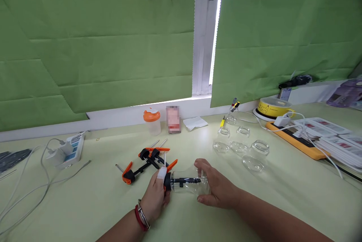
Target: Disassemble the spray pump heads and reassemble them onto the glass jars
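Note:
My left hand [155, 196], with a white wrap on one finger, is closed around the black cap of a pump head [167, 181]. The pump head's dark stem reaches into a clear glass jar [188, 189] lying sideways above the table. My right hand [216, 185] grips the jar's base, fingers and thumb around it. The cap sits at the jar's mouth; I cannot tell whether it is screwed on. Just beyond my left hand lie several more pump heads [144, 155] with orange levers, black caps and metal tubes.
Several empty glass jars [256, 157] stand at the right, with screwdrivers in a small glass [232, 118] behind. An orange power strip [296, 140] and white packages [342, 147] lie further right. An orange-lidded cup [152, 123] stands at the back. Cables and a white power strip [74, 149] lie left.

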Available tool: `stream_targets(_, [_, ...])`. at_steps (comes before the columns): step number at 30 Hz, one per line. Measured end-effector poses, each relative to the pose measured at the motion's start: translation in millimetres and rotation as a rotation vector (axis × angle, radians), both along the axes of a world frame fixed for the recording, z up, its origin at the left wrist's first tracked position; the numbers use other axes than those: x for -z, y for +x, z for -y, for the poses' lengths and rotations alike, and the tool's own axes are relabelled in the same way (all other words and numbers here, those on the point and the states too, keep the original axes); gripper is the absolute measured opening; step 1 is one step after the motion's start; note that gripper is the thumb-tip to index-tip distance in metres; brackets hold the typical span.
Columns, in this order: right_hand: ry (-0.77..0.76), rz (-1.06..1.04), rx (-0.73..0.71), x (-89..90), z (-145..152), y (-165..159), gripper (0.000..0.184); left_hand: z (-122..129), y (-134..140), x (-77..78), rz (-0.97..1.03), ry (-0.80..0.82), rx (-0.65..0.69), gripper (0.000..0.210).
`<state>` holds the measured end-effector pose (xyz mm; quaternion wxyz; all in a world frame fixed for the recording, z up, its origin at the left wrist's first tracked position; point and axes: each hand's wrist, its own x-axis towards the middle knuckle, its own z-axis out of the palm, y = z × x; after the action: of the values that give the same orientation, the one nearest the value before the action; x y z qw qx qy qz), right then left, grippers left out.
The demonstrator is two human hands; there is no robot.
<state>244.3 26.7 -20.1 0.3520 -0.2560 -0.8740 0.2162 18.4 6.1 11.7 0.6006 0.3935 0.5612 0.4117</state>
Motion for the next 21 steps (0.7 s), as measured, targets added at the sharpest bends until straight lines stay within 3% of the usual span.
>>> stream_targets(7, [-0.282,-0.050,-0.006,14.1,2,-2,0.073,1,0,3.8,-0.012,0.085,0.013,0.039])
stream_targets(14, [-0.467,0.026,0.092,-5.3,2,-2,0.075,-4,-1,3.1,-0.035,0.070,-0.032,0.036])
stream_targets(17, [-0.397,0.072,0.200,-14.5,1,-2,0.081,-4,-3,0.8,-0.085,0.162,0.006,0.038])
stream_targets(21, [-0.241,0.098,0.243,-15.0,-1,-3,0.086,1,-6,-6.8,-0.074,0.330,0.174,0.036])
